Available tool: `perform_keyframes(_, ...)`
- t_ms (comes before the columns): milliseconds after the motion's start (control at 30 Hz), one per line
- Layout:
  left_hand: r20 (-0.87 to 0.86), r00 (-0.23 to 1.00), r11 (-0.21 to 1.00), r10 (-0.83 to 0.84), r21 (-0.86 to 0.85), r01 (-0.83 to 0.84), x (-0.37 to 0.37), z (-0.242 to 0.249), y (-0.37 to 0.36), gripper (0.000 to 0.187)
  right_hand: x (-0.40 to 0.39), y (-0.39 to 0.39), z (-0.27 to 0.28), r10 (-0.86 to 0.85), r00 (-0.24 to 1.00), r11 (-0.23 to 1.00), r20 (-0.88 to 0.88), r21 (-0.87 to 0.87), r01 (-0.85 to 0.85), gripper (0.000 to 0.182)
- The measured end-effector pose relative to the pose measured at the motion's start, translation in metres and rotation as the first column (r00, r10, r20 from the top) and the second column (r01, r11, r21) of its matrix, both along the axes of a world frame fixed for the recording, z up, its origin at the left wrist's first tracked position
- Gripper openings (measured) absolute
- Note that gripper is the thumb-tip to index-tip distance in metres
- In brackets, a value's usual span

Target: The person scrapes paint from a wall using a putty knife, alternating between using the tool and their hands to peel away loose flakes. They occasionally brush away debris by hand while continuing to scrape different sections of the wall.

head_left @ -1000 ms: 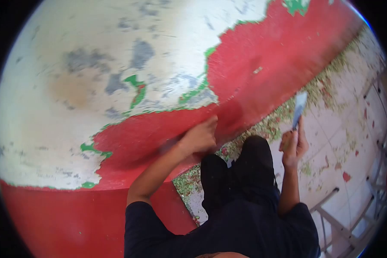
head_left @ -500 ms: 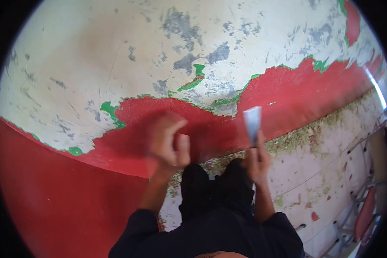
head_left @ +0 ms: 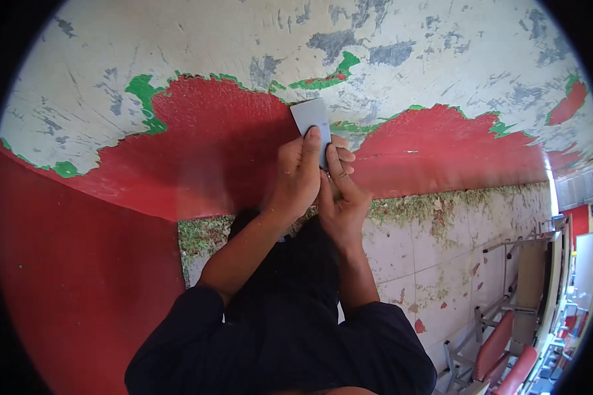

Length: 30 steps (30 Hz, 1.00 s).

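Observation:
A paint scraper [head_left: 311, 118] with a wide flat metal blade lies against the wall, its edge at the ragged upper border of the red paint [head_left: 227, 125]. My left hand [head_left: 296, 172] grips it from the left, the thumb pressed along the blade. On the other side my right hand [head_left: 344, 197] is closed round its lower part, the handle mostly hidden by the fingers. Above the blade the wall [head_left: 191, 39] is bare off-white with grey patches. Strips of green paint [head_left: 329, 79] show along the border.
Paint flakes [head_left: 435, 210] litter the tiled floor [head_left: 389, 253] along the wall's foot. A plain red wall [head_left: 92, 263] meets it at the left. Chairs with red seats [head_left: 494, 345] and metal frames stand at the lower right.
My left hand, empty and apart before, has closed on the scraper beside my right hand. The scraper has moved up and left onto the paint border. The view has shifted.

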<state>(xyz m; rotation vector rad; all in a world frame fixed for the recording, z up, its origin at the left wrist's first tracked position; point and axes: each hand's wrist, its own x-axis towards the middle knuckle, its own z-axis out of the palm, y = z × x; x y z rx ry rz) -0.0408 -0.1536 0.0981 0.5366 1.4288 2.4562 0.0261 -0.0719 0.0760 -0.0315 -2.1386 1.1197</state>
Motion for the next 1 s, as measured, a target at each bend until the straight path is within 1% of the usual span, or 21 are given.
perform_keyframes(133, -0.034, 0.995, 0.995, 0.093, -0.031, -0.094, 0.0, 0.016, 0.003, 0.058, -0.002, -0.008, 0.024, 0.037, 0.992, 0.987, 0.122, -0.16, -0.017, 0.042)
perform_keyframes(167, -0.059, 0.992, 0.993, 0.113, -0.024, -0.114, 0.001, 0.016, 0.004, 0.058, -0.003, -0.003, 0.015, 0.013, 0.998, 0.997, 0.055, -0.08, -0.008, 0.043)
perform_keyframes(233, 0.016, 0.992, 0.991, 0.128, -0.048, -0.128, 0.005, 0.002, 0.005, 0.057, -0.007, 0.004, -0.003, -0.003, 0.995, 0.997, -0.1, 0.07, 0.01, 0.044)
perform_keyframes(267, 0.012, 0.992, 0.991, 0.126, -0.054, -0.125, 0.002, -0.003, 0.005, 0.057, -0.002, 0.005, -0.006, 0.022, 1.0, 0.999, 0.008, 0.032, -0.022, 0.046)
perform_keyframes(300, 0.017, 0.993, 0.991, 0.12, -0.065, -0.118, 0.002, -0.008, 0.005, 0.057, -0.007, 0.003, 0.0, 0.019, 1.0, 0.999, -0.001, 0.047, -0.019, 0.047)
perform_keyframes(367, -0.05, 0.983, 0.983, 0.178, -0.03, -0.179, -0.003, 0.023, -0.001, 0.057, -0.012, -0.009, 0.026, -0.015, 1.0, 0.998, 0.012, 0.067, 0.015, 0.048)
perform_keyframes(400, 0.005, 0.978, 0.977, 0.209, 0.048, -0.209, -0.003, 0.037, -0.002, 0.055, -0.013, -0.009, 0.028, -0.005, 1.0, 0.997, -0.004, 0.073, 0.005, 0.047)
perform_keyframes(433, 0.017, 0.983, 0.983, 0.183, 0.018, -0.184, 0.001, 0.031, -0.002, 0.056, -0.012, -0.009, 0.03, 0.005, 1.0, 0.997, -0.019, 0.079, -0.004, 0.046)
perform_keyframes(467, 0.013, 0.987, 0.987, 0.161, -0.007, -0.161, 0.002, 0.021, -0.002, 0.056, -0.015, -0.002, 0.017, 0.0, 0.991, 0.988, -0.136, 0.153, 0.021, 0.045)
perform_keyframes(500, -0.01, 0.989, 0.989, 0.145, -0.025, -0.146, -0.003, 0.01, -0.003, 0.057, -0.017, 0.0, 0.013, -0.003, 0.988, 0.984, -0.157, 0.173, 0.031, 0.044)
perform_keyframes(533, -0.031, 0.984, 0.978, 0.177, -0.11, -0.179, -0.002, 0.003, -0.001, 0.056, -0.02, 0.001, 0.009, -0.006, 0.984, 0.98, -0.179, 0.194, 0.041, 0.044)
perform_keyframes(567, -0.072, 0.983, 0.978, 0.171, -0.112, -0.178, -0.008, -0.003, -0.001, 0.056, -0.022, 0.003, 0.005, -0.008, 0.98, 0.976, -0.201, 0.214, 0.052, 0.044)
perform_keyframes(633, -0.114, 0.985, 0.978, 0.128, -0.153, -0.145, -0.006, 0.013, -0.006, 0.057, -0.018, -0.002, 0.013, -0.036, 0.987, 0.978, -0.159, 0.197, 0.067, 0.044)
perform_keyframes(667, -0.107, 0.99, 0.987, 0.093, -0.117, -0.106, -0.009, 0.027, -0.008, 0.056, -0.017, -0.004, 0.016, -0.042, 0.987, 0.983, -0.153, 0.17, 0.068, 0.044)
perform_keyframes(700, -0.097, 0.99, 0.983, 0.1, -0.145, -0.114, -0.006, 0.022, -0.008, 0.053, -0.015, -0.006, 0.02, -0.048, 0.988, 0.987, -0.148, 0.144, 0.069, 0.044)
perform_keyframes(767, -0.106, 0.988, 0.972, 0.114, -0.191, -0.133, -0.006, 0.007, -0.005, 0.047, -0.012, 0.0, 0.012, -0.063, 0.987, 0.979, -0.149, 0.184, 0.09, 0.045)
perform_keyframes(800, -0.181, 0.977, 0.967, 0.114, -0.205, -0.151, -0.007, 0.01, -0.004, 0.048, -0.016, 0.002, 0.012, -0.065, 0.983, 0.973, -0.169, 0.208, 0.101, 0.045)
perform_keyframes(833, -0.134, 0.985, 0.979, 0.107, -0.161, -0.129, -0.013, 0.011, -0.002, 0.048, -0.02, 0.004, 0.011, -0.068, 0.979, 0.966, -0.19, 0.232, 0.112, 0.045)
perform_keyframes(900, 0.018, 0.999, 0.994, 0.049, -0.098, -0.046, -0.005, 0.016, -0.002, 0.049, -0.011, 0.0, 0.008, -0.087, 0.994, 0.988, -0.066, 0.122, 0.094, 0.046)
perform_keyframes(933, -0.046, 0.999, 0.997, 0.014, -0.072, -0.017, -0.009, 0.015, -0.003, 0.05, -0.008, -0.002, 0.006, -0.084, 0.996, 0.996, -0.032, 0.039, 0.085, 0.047)
perform_keyframes(1000, -0.03, 0.999, 0.997, 0.021, -0.071, -0.023, -0.007, 0.009, 0.0, 0.051, -0.011, -0.003, 0.0, -0.087, 0.99, 0.993, -0.114, 0.066, 0.095, 0.047)
